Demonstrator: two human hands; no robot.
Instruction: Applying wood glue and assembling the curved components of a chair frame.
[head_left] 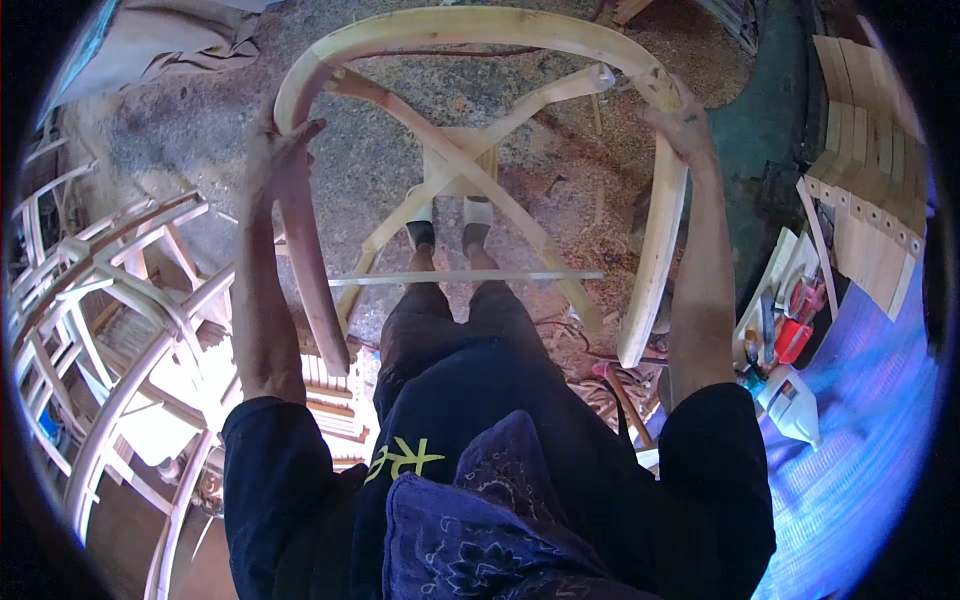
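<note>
Both my hands hold a large bent wooden frame (450, 25), shaped like an upside-down U and resembling a chair's curved rail. My left hand (285, 150) is closed around its left side, partly in shadow. At the upper right bend, my right hand (685, 130) grips the other side. Below and between the frame's legs are crossed wooden bars (510, 200) forming an X. Whether these bars touch the bent frame, I cannot tell. Behind the crossing shows a small wooden board (485, 175). A thin pale strip (460, 277) runs crosswise over the lower bars.
Several curved wooden frames (130, 290) are piled at left. Wooden boards (870, 150) stand at right, above a white bottle (792, 405) and a red object (794, 340). A wooden-handled tool (628, 402) lies near my right side. Wood shavings cover the floor (350, 150) in places.
</note>
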